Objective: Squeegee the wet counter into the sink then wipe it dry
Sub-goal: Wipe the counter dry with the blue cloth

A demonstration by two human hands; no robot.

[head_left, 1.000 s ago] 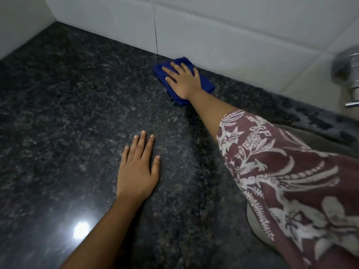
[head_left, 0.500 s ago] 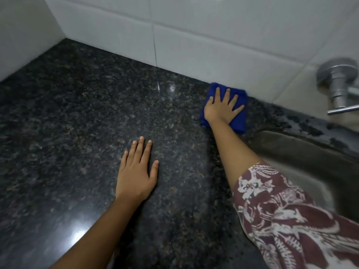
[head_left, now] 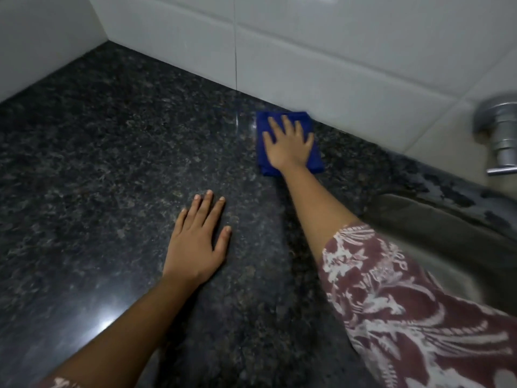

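A folded blue cloth (head_left: pixel 263 141) lies on the dark speckled granite counter (head_left: pixel 112 169), close to the white tiled back wall. My right hand (head_left: pixel 289 142) presses flat on the cloth with straight, spread fingers. My left hand (head_left: pixel 197 242) rests flat on the bare counter nearer to me, fingers straight and together. The sink (head_left: pixel 447 228) sits at the right, partly hidden by my patterned sleeve. No squeegee is in view.
White tiled walls (head_left: pixel 335 57) meet at the back left corner. A chrome tap fitting (head_left: pixel 500 135) juts from the wall at the far right above the sink. A light glare shows on the counter near its front left.
My right hand slid the blue cloth right along the wall toward the sink, then back left a little. My left hand stayed flat in place.
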